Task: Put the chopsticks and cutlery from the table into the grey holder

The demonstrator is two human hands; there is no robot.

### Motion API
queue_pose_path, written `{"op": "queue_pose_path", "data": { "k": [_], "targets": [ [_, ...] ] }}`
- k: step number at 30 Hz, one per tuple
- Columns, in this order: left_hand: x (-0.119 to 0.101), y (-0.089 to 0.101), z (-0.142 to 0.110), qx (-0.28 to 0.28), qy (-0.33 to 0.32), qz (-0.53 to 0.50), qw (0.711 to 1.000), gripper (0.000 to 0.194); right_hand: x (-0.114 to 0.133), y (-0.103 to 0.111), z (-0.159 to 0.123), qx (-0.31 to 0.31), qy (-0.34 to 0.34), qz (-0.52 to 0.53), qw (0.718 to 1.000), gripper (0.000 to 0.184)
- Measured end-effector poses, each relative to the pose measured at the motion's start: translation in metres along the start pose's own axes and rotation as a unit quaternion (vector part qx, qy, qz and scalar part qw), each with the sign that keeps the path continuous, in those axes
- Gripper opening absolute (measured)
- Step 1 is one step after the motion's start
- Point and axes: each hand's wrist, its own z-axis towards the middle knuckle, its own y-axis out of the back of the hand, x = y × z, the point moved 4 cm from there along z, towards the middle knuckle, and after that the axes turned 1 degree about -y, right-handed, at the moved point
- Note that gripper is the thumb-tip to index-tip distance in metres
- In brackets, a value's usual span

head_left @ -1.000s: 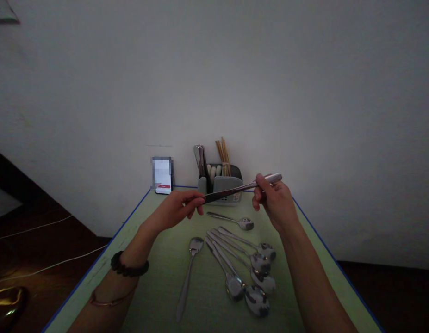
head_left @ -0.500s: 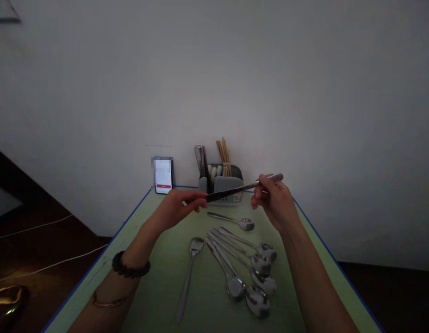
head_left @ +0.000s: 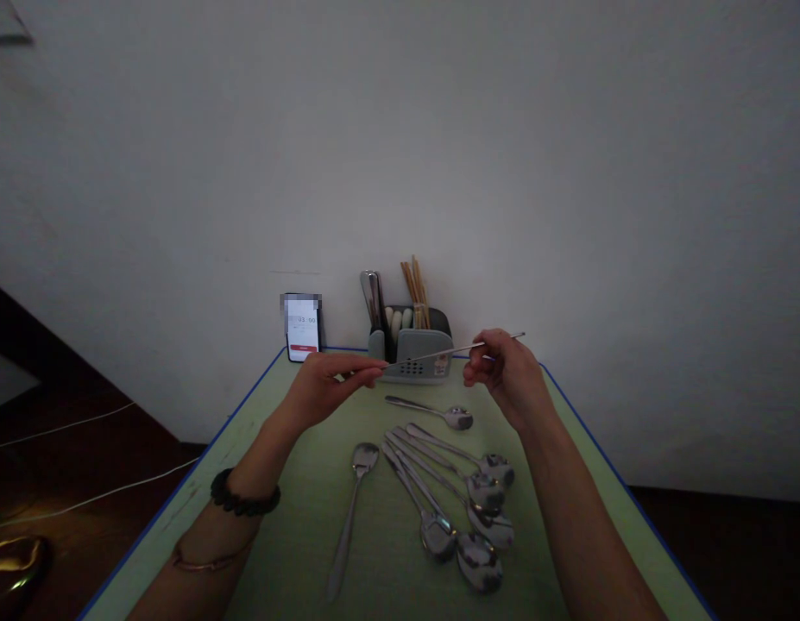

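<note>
Both hands hold a table knife [head_left: 431, 354] level above the table, its thin edge toward me. My left hand [head_left: 338, 384] pinches the blade's tip between thumb and fingers. At the other end, my right hand [head_left: 507, 375] grips the handle, whose butt pokes out past the fingers. Beneath the knife a single spoon [head_left: 459, 417] lies crosswise. Nearer to me, several spoons [head_left: 481, 561] are fanned out with bowls to the right. Apart from them on the left is a square-ended spoon [head_left: 354, 509], its handle toward me.
Against the wall stands a grey cutlery holder [head_left: 425, 345] with metal handles [head_left: 372, 297], white-handled pieces [head_left: 397, 323] and wooden chopsticks [head_left: 416, 285]. A lit phone [head_left: 302, 328] leans at the back left. The green table [head_left: 296, 543] has blue edges. A white cable [head_left: 115, 492] runs off left.
The knife has been rolled about its length, so its broad side no longer shows and only the narrow edge faces me. Both hands keep nearly the same places. The spoons have not moved.
</note>
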Motion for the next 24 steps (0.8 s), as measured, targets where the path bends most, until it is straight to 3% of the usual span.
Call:
{"op": "queue_pose_path", "data": {
  "k": [11,20,24],
  "targets": [
    [-0.0008,0.0019,-0.0007,-0.028,-0.010,0.046,0.999,0.026,-0.0022,-0.0036,-0.0022,0.009,-0.015,0.003,1.000,0.012],
    [-0.0002,0.0045,0.0013,-0.065,0.032,0.062,0.995,0.030,-0.0069,-0.0076,0.0000,0.000,-0.015,0.002,1.000,0.017],
    [0.0017,0.0038,0.0027,-0.027,0.048,0.042,0.998,0.026,-0.0069,-0.0058,0.0011,-0.015,-0.016,0.010,1.000,0.017]
  ]
}}
